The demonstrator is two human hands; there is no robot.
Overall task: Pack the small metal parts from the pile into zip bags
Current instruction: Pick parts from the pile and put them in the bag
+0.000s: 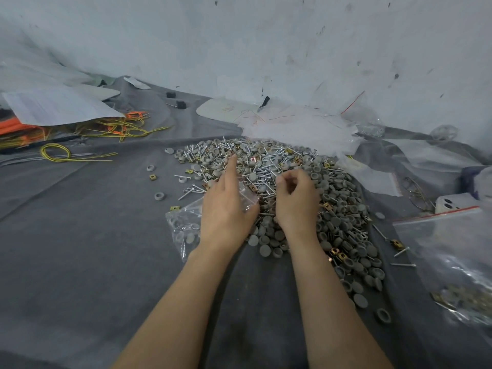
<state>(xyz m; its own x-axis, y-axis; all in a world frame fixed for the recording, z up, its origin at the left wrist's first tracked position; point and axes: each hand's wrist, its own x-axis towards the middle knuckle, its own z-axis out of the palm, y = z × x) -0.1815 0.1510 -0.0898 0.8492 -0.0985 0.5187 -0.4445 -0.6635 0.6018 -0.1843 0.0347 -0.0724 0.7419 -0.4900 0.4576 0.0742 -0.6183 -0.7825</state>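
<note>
On the grey cloth [80,249] in front of the person lies a big pile [269,166] of small parts. It has shiny silver screws, round grey caps and little square gold clips, all mixed up. A few bits lie loose beside it.

The left hand [229,209] is at the near left edge of the pile. Its pointing finger is straight and reaches into the parts, and the rest of the hand holds a clear zip bag [183,225]. The bag lies partly under the palm, with some grey caps inside.

The right hand [295,201] sits on top of the pile, just beside the left one. Its fingers are curled in, and I cannot tell if they hold a part, because the fingertips hide it. The mouth of the bag is hidden too.

At the right edge lies another clear bag [452,262] with a red strip, cut off by the frame. Behind the pile is a heap of empty clear bags [292,126].

Far left are yellow wires [119,129] and a sheet of paper [58,105]. A white wall [239,35] with dark marks stands at the back.
</note>
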